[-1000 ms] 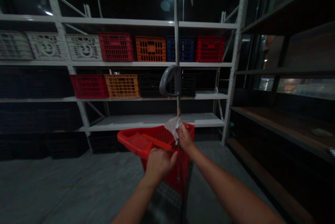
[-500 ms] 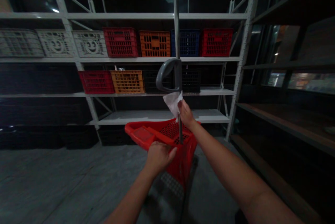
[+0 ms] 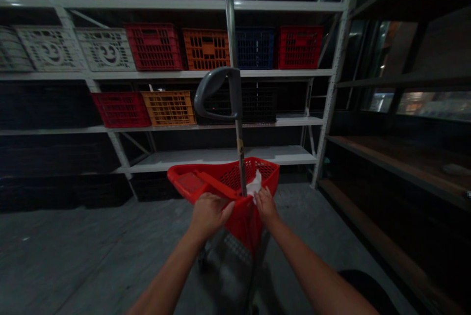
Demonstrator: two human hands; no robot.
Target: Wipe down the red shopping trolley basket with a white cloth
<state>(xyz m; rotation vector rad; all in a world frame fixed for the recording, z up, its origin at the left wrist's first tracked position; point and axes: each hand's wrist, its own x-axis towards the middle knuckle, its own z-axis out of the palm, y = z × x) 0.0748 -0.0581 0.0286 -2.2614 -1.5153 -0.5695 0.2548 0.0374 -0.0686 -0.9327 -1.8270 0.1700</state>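
Observation:
A red plastic shopping cart stands in front of me, with a metal pole rising from its basket. A grey loop handle is fixed partway up the pole. My left hand is closed over the near rim of the basket, thumb to the right. At the pole's foot, my right hand pinches a white cloth or tissue beside the rim. Part of the cloth is hidden behind the fingers.
White metal shelving stands behind the cart, holding red crates, an orange crate, a yellow crate and white crates. Dark wooden shelves run along the right. The floor is grey concrete.
My right hand has moved down the pole with the white cloth, from below the grey handle to the basket rim. The left hand keeps its hold on the rim.

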